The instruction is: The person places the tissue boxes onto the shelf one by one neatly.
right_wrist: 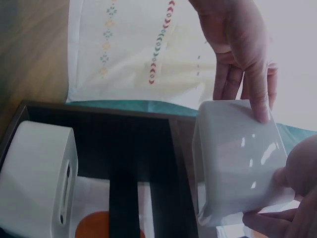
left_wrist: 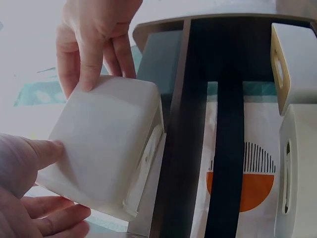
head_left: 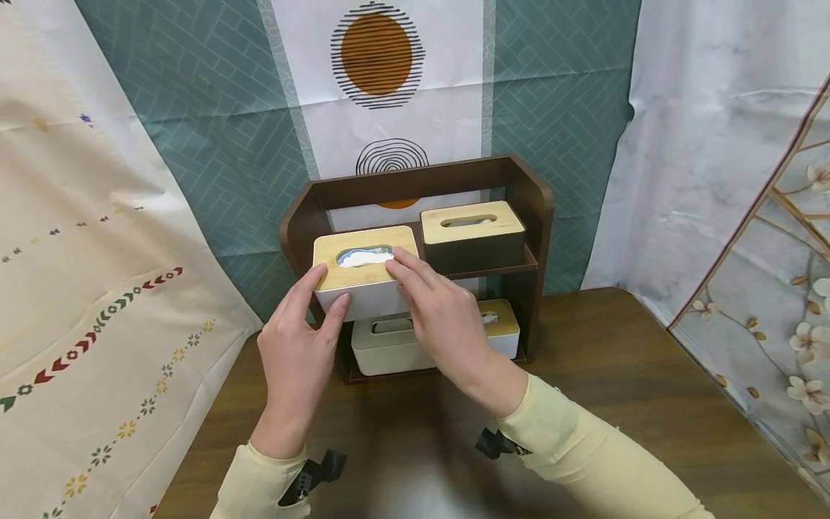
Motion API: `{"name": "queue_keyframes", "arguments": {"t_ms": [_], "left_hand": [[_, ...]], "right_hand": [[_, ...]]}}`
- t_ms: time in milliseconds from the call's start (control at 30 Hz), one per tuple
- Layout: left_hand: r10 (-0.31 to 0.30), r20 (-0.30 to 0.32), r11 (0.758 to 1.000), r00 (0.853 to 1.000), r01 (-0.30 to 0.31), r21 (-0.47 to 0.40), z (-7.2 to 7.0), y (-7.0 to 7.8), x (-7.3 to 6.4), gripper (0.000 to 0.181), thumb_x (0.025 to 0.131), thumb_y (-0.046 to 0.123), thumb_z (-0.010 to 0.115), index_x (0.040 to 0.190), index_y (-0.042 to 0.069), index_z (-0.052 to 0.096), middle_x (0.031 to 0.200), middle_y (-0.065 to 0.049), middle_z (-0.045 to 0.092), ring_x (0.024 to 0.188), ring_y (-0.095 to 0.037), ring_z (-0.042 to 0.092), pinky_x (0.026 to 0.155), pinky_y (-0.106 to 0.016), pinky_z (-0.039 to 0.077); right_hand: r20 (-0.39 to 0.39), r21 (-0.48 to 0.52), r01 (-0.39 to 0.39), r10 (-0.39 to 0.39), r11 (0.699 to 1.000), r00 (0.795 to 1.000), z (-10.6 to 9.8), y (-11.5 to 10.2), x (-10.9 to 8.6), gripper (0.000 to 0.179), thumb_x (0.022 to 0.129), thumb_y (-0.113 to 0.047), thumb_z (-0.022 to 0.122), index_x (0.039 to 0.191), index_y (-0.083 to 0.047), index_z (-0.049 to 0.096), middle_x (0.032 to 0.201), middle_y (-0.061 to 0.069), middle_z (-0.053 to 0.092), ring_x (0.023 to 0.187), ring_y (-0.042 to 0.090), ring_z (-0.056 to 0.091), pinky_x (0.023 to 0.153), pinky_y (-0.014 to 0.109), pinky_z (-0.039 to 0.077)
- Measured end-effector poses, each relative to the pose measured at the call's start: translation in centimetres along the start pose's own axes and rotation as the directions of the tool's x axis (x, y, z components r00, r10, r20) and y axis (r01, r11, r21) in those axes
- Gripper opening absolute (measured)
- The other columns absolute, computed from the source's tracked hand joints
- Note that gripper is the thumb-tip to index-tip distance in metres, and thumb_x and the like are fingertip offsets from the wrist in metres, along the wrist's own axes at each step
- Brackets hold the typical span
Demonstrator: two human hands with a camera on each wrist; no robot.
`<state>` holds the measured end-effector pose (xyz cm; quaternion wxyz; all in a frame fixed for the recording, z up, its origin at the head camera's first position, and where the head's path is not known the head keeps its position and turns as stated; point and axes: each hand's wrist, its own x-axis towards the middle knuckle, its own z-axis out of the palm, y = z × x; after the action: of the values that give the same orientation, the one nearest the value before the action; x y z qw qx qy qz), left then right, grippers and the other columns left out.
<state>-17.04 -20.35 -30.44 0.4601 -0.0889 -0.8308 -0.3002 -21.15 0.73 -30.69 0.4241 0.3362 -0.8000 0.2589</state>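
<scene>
A white tissue box [head_left: 363,288] with a light wooden lid is held between both hands, in front of the upper tier of a dark brown rack [head_left: 532,216]. White tissue shows in its oval slot. My left hand [head_left: 295,346] grips its left end, thumb on the front face and fingers by the lid's edge. On the right end is my right hand [head_left: 447,317], its fingertips over the lid beside the slot. From below, the left wrist view shows the box's smooth white side [left_wrist: 104,144] with a thumb pressed on it at either end.
On the upper tier's right stands a dark tissue box [head_left: 473,241] with a wooden lid. The lower tier holds a cream tissue box [head_left: 389,353] and a white, wooden-lidded one [head_left: 504,335]. The rack stands on a brown wooden table [head_left: 603,375], with patterned cloths [head_left: 558,122] hanging around it.
</scene>
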Motion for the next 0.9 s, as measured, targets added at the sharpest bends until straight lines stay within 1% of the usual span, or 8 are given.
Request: {"name": "queue_keyframes", "arguments": {"t_ms": [67, 133, 267, 467, 633, 700, 800, 900], "left_hand": [[-0.013, 0.007, 1.000, 1.000, 0.013, 0.002, 0.3, -0.2, 0.5, 0.054, 0.097, 0.022, 0.089, 0.146, 0.009, 0.070, 0.122, -0.017, 0.077, 0.097, -0.034, 0.072, 0.075, -0.049, 0.055], [-0.029, 0.018, 1.000, 0.999, 0.029, -0.001, 0.6, -0.3, 0.8, 0.054, 0.098, 0.023, 0.089, 0.146, 0.009, 0.070, 0.118, -0.017, 0.077, 0.090, -0.033, 0.069, 0.072, -0.046, 0.053], [-0.046, 0.026, 0.999, 0.999, 0.047, -0.005, 1.2, -0.7, 1.6, 0.054, 0.098, 0.023, 0.088, 0.147, 0.009, 0.069, 0.121, -0.018, 0.077, 0.092, -0.034, 0.071, 0.076, -0.047, 0.055], [-0.049, 0.040, 0.999, 0.998, 0.049, 0.000, 2.2, -1.5, 2.6, 0.052, 0.101, 0.023, 0.085, 0.148, 0.008, 0.068, 0.109, -0.018, 0.075, 0.088, -0.034, 0.066, 0.073, -0.046, 0.051], [-0.067, 0.052, 0.998, 0.996, 0.067, 0.002, 2.7, -2.0, 3.3, 0.053, 0.102, 0.023, 0.084, 0.149, 0.008, 0.066, 0.121, -0.020, 0.077, 0.093, -0.036, 0.072, 0.079, -0.052, 0.059], [-0.073, 0.059, 0.997, 0.996, 0.073, 0.003, 2.9, -2.2, 3.6, 0.054, 0.102, 0.023, 0.084, 0.150, 0.008, 0.066, 0.124, -0.020, 0.077, 0.095, -0.036, 0.073, 0.081, -0.053, 0.059], [-0.074, 0.071, 0.997, 0.995, 0.074, 0.005, 3.1, -2.4, 3.9, 0.054, 0.103, 0.024, 0.083, 0.151, 0.008, 0.065, 0.115, -0.020, 0.076, 0.091, -0.036, 0.070, 0.078, -0.051, 0.057], [-0.076, 0.080, 0.997, 0.994, 0.076, 0.014, 3.4, -2.6, 4.3, 0.053, 0.104, 0.024, 0.081, 0.151, 0.007, 0.063, 0.101, -0.019, 0.072, 0.086, -0.035, 0.064, 0.073, -0.048, 0.049]], "right_hand": [[0.004, -0.014, -0.003, 0.003, 1.000, 1.000, 0.3, 0.3, 0.4, 0.038, 0.107, -0.005, 0.072, 0.145, -0.007, 0.069, 0.155, 0.008, 0.065, 0.113, 0.028, 0.079, 0.081, 0.040, 0.066], [0.005, -0.016, -0.002, 0.002, 1.000, 1.000, 0.5, 0.6, 0.8, 0.038, 0.107, -0.004, 0.072, 0.145, -0.007, 0.069, 0.155, 0.009, 0.066, 0.110, 0.028, 0.079, 0.080, 0.040, 0.065], [0.005, -0.004, 0.007, -0.007, 1.000, 1.000, 0.9, 1.1, 1.5, 0.038, 0.107, -0.002, 0.071, 0.144, -0.006, 0.070, 0.154, 0.011, 0.066, 0.106, 0.029, 0.080, 0.077, 0.040, 0.065], [0.027, -0.013, -0.004, 0.004, 1.000, 1.000, 1.6, 1.8, 2.6, 0.035, 0.108, -0.002, 0.069, 0.143, -0.006, 0.069, 0.154, 0.011, 0.066, 0.102, 0.029, 0.080, 0.073, 0.039, 0.064], [0.038, -0.019, -0.007, 0.008, 1.000, 0.999, 2.2, 2.1, 3.5, 0.034, 0.109, -0.003, 0.068, 0.143, -0.006, 0.069, 0.154, 0.011, 0.066, 0.102, 0.028, 0.079, 0.071, 0.039, 0.063], [0.040, -0.023, -0.008, 0.009, 1.000, 0.999, 2.3, 2.2, 3.7, 0.034, 0.109, -0.003, 0.067, 0.143, -0.006, 0.069, 0.153, 0.011, 0.066, 0.103, 0.028, 0.079, 0.070, 0.039, 0.063], [0.046, -0.029, -0.014, 0.015, 0.999, 0.999, 2.5, 2.4, 4.1, 0.033, 0.110, -0.004, 0.066, 0.143, -0.006, 0.069, 0.153, 0.011, 0.066, 0.105, 0.028, 0.079, 0.068, 0.039, 0.062], [0.063, -0.036, -0.021, 0.023, 0.999, 0.998, 2.7, 2.5, 4.4, 0.032, 0.111, -0.006, 0.065, 0.143, -0.007, 0.068, 0.153, 0.011, 0.065, 0.105, 0.028, 0.078, 0.066, 0.040, 0.061]]}}
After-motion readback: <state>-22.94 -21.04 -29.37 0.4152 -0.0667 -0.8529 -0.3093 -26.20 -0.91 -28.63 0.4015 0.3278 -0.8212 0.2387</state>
